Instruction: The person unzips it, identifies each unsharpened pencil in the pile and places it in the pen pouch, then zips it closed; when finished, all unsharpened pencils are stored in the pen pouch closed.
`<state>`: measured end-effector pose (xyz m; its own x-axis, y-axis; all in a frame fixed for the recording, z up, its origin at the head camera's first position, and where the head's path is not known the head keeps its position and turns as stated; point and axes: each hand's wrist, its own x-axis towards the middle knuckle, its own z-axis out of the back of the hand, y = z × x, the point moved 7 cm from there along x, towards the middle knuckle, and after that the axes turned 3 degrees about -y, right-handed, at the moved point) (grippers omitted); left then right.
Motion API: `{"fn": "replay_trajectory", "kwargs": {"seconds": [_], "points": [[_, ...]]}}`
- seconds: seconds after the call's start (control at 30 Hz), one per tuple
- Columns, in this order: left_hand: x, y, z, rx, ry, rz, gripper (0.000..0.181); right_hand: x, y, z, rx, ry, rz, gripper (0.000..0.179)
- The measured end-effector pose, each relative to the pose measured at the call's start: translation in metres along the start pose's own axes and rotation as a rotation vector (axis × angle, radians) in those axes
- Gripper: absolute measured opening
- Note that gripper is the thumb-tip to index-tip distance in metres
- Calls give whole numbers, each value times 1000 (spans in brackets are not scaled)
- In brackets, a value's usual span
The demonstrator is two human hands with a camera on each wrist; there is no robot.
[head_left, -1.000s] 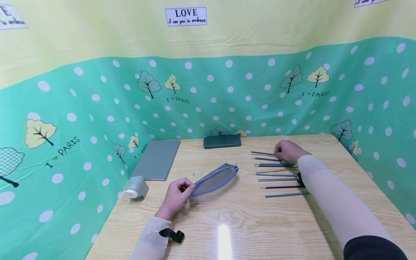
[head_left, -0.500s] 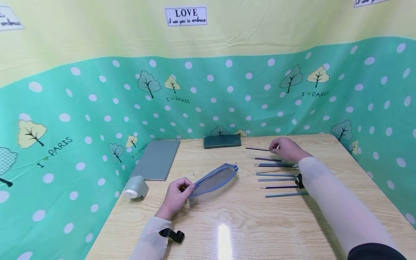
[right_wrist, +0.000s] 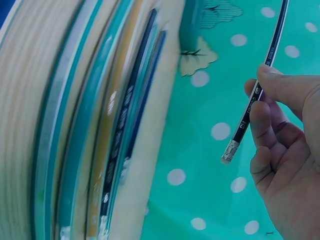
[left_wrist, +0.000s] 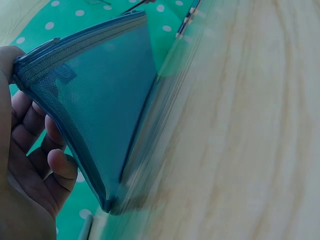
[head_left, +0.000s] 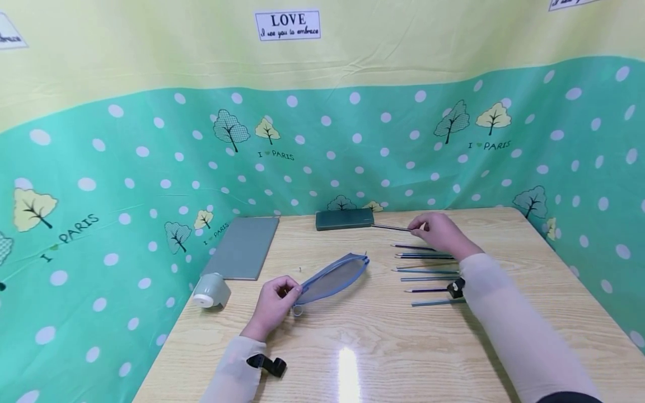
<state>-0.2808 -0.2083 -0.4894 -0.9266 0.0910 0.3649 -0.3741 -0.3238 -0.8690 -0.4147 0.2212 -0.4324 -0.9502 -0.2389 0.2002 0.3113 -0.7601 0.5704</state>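
Note:
My left hand [head_left: 272,305] pinches one end of a blue mesh zipper pouch [head_left: 335,278], whose mouth gapes upward above the table. In the left wrist view the pouch [left_wrist: 100,95] shows see-through mesh walls and a zipper along its top edge. My right hand [head_left: 440,232] pinches a dark pencil [head_left: 390,227] between thumb and fingers, lifted near the back of the table. The right wrist view shows this pencil [right_wrist: 245,120] with white lettering and a metal-and-eraser end. Below the right hand, several pencils [head_left: 425,256] lie side by side, partly covered by the forearm.
A dark green case [head_left: 345,219] lies at the back of the wooden table [head_left: 383,352]. At the left are a grey flat notebook or board [head_left: 242,246] and a grey-green object with a white end [head_left: 211,291]. A polka-dot cloth [head_left: 322,151] hangs behind.
My right hand has lifted the dark pencil off the table and carried it left and slightly back, toward the green case. My left hand and the pouch have stayed in place.

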Motion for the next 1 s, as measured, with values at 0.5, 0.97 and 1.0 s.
{"fn": "replay_trajectory", "kwargs": {"seconds": [0.5,0.97,1.0], "points": [[0,-2,1,-21,-13,-9,16,-16,44,13,64,-97,55,13],[0,-2,1,-39,-7,-30,15,-30,64,13,21,-132,147,11],[-1,-2,1,-39,-6,-28,15,-30,65,14,18,-135,153,11]]}}
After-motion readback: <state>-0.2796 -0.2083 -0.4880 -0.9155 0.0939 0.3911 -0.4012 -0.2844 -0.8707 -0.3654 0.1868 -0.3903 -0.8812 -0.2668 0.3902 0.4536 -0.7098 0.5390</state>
